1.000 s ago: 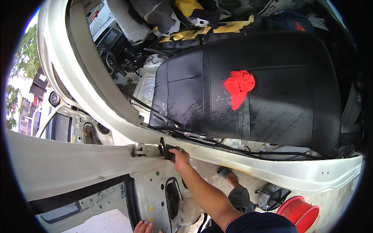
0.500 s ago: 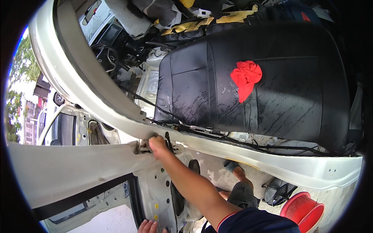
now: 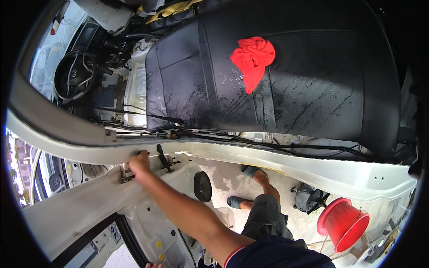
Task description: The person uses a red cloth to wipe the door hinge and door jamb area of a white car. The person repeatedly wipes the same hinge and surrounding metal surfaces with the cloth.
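My right hand [image 3: 140, 165] is closed at the upper hinge area between the pale car door [image 3: 89, 192] and the body pillar [image 3: 85, 149]. A small dark bit shows at its fingertips, too little to name. Just right of the hand, a black door check strap [image 3: 163, 158] spans the gap between door and body. Of my left hand [image 3: 154, 265], only fingertips show at the bottom edge, beside the door's window frame [image 3: 129, 236]. The door stands open, its inner panel bare, with a round black speaker [image 3: 203, 186] in it.
Inside the car lies a large black seat [image 3: 308, 89], wet and streaked, with a crumpled red cloth [image 3: 254, 60] on it. Black cables [image 3: 268, 144] run along the sill. A steering wheel [image 3: 74, 73] is at far left. On the floor are a black bag-like thing [image 3: 309, 198] and a red bucket-shaped thing [image 3: 343, 224].
The view has shifted, so the seat and cloth sit further up and left. My right hand stays at the hinge area. Less of my left hand shows.
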Tool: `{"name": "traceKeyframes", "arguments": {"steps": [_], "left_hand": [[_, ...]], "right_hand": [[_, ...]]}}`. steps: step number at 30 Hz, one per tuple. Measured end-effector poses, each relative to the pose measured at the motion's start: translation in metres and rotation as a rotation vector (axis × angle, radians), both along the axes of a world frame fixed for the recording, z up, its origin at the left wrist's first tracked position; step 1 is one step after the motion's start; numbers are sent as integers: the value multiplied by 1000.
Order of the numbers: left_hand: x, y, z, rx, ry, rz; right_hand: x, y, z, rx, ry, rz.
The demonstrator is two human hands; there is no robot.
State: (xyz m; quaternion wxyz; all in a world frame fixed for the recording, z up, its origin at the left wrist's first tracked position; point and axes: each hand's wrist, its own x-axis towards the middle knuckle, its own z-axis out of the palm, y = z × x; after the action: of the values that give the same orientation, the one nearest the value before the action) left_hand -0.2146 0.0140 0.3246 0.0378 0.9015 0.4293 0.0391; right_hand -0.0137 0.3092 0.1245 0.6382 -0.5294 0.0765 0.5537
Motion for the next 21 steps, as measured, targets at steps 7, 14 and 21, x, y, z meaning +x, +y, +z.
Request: {"name": "traceKeyframes", "arguments": {"steps": [7,14,21], "left_hand": [[11,-3,8,13,65,11],[5,-1,7,14,63,-10],[1,1,5,-20,12,-46]], "right_hand": [[19,-10,-1,63,138,19],[-5,13,-46,-116,-8,29],[-15,21,-51,-48,-95,-100]]}}
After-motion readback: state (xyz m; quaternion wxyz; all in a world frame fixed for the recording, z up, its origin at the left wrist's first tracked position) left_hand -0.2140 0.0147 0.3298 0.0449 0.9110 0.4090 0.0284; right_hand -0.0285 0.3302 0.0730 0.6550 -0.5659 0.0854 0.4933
